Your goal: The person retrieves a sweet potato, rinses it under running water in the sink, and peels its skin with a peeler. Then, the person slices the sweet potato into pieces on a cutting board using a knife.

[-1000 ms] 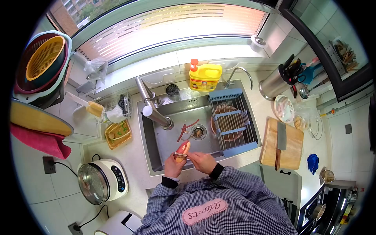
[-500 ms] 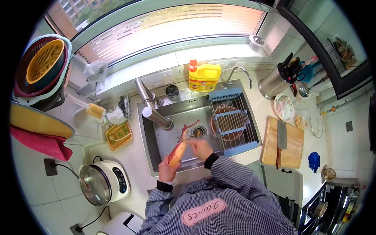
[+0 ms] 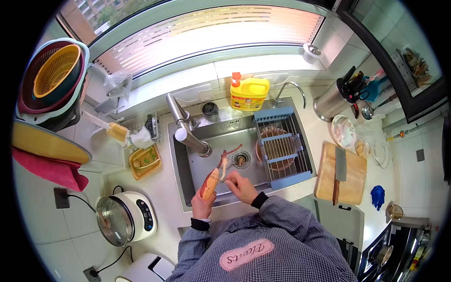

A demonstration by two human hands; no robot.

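Observation:
Over the near edge of the steel sink (image 3: pixel 192 162), my left hand (image 3: pixel 203 206) grips the lower end of a partly peeled sweet potato (image 3: pixel 210 184), red skin on its left side and pale orange flesh on its right. My right hand (image 3: pixel 241 186) is closed just to the right of it, around a small peeler (image 3: pixel 224 178) that my fingers mostly hide. Reddish peel strips (image 3: pixel 232 150) hang or lie beyond the sweet potato's tip, near the drain (image 3: pixel 241 160).
A blue-ended rack (image 3: pixel 284 146) spans the sink's right side above a brown basin. The faucet (image 3: pixel 188 136) reaches in from the left. A cleaver (image 3: pixel 340 164) rests on a cutting board (image 3: pixel 324 185) at right. A yellow jug (image 3: pixel 249 94) stands behind; a cooker (image 3: pixel 145 218) sits left.
My right hand has moved slightly down along the sweet potato and away from its tip. More pale flesh shows, and a strip of peel now stands off beside it. The view has shifted slightly.

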